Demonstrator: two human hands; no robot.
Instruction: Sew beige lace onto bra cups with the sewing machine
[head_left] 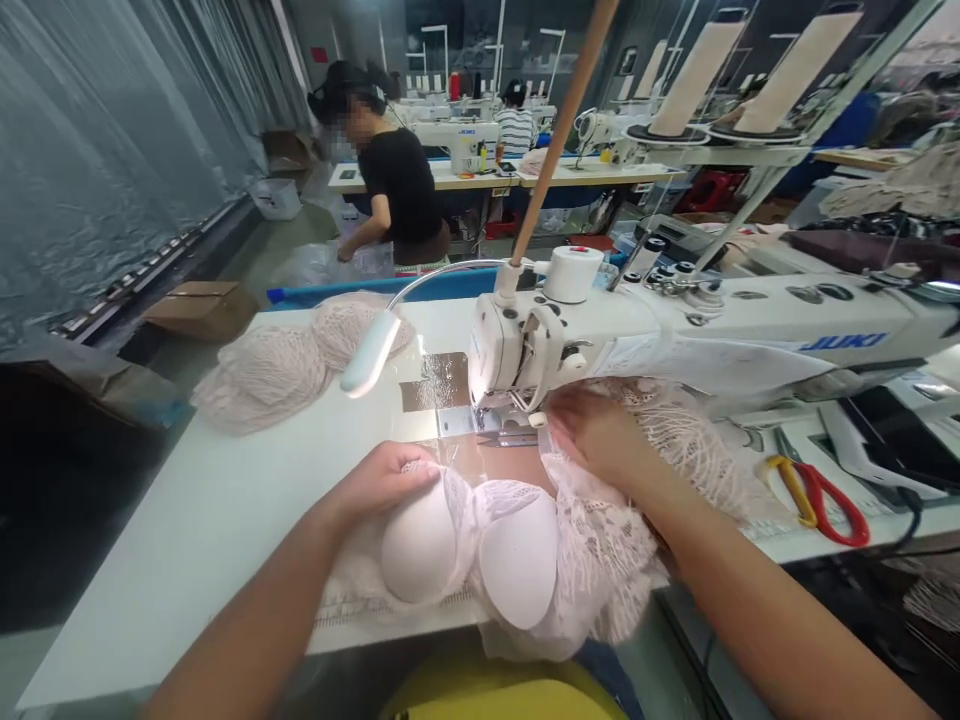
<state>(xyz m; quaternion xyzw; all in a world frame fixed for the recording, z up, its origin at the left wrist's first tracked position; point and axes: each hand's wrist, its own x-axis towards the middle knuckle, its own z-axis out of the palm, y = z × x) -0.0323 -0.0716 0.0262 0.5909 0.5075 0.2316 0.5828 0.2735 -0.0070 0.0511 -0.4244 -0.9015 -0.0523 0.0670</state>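
One pale bra (517, 560) lies spread between our left hand (386, 478) and right hand (589, 435), and we judge the step in hand to be lining up its lace-trimmed edge for stitching. The next move, as we read it, calls for guiding that edge flat and square under the needle while the cups are held clear. Our left thumb and fingers are closed together on the upper outer edge of the nearer cup, with no gap that we can see. Our right hand touches the lace wing beside the needle area; its fingertips are partly tucked under the machine head, so we cannot tell whether they pinch the fabric or only press it. The bra sits at the near side of the white table (225, 500), cups facing us, its lower lace spilling over the edge. Just beyond the cups, a slim metal tool (510, 439) lies below the needle of our sewing machine (570, 330), and a lamp (371, 352) on a bent neck leans in from its left. Farther left we have a pile of lacy pieces (259, 378); to our right, beyond the forearm, lie scissors (814, 487) with red and yellow handles. Thread cones (701, 80) stand above the machine, and well apart, past our table, a co-worker (401, 180) in black bends forward.
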